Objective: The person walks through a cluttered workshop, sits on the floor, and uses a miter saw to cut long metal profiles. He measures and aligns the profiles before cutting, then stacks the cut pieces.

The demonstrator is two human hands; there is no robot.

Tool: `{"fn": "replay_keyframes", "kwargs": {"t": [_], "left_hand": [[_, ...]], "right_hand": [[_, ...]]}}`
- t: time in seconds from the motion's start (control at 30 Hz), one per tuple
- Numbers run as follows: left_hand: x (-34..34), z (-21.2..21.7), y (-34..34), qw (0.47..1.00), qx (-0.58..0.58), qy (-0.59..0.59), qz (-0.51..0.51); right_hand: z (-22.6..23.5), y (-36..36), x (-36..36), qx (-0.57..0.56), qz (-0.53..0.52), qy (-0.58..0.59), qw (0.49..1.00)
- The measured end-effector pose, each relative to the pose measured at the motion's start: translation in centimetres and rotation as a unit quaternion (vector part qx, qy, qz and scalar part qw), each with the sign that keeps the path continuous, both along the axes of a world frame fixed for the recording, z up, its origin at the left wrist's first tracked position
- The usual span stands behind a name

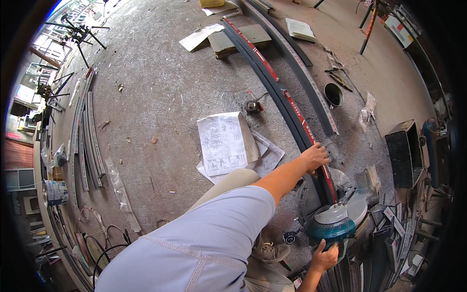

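Observation:
My left hand [315,158] is closed around a long dark metal profile with a red strip [297,113] along it, close to the saw end. That profile runs up and away to the far side, its other end above a flat block [241,41]. My right hand [325,256] grips the handle of a teal and grey mitre saw [332,225]. The saw head sits over the near end of the profile. The blade's contact with the metal is hidden from view.
A second grey profile [296,63] lies alongside on the right. Printed papers [222,141] and a tape measure [252,106] lie on the floor to the left. A round can [333,94], a dark box [406,153] and several offcuts [394,228] stand on the right.

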State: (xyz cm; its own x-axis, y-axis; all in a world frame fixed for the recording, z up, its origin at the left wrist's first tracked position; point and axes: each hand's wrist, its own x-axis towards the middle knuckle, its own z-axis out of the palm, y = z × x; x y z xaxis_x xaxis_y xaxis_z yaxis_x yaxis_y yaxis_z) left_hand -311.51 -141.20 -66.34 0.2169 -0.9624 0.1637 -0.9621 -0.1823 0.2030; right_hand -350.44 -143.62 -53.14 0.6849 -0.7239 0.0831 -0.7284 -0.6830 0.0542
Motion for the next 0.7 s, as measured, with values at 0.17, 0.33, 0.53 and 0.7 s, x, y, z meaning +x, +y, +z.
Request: {"fn": "replay_keyframes", "kwargs": {"t": [0.17, 0.33, 0.53, 0.7], "left_hand": [[0.0, -0.1, 0.0, 1.0, 0.004, -0.02, 0.003], [0.1, 0.1, 0.0, 1.0, 0.021, 0.002, -0.006], [0.1, 0.3, 0.0, 1.0, 0.018, -0.002, -0.005], [0.1, 0.4, -0.1, 1.0, 0.029, -0.004, -0.002]], "right_hand": [[-1.7, -0.1, -0.2, -0.08, 0.054, -0.097, 0.991], [-2.6, 0.2, -0.3, -0.078, 0.044, -0.091, 0.992], [-2.9, 0.5, -0.4, -0.058, 0.037, -0.081, 0.994], [-3.2, 0.5, -0.5, -0.046, 0.037, -0.074, 0.996]]}}
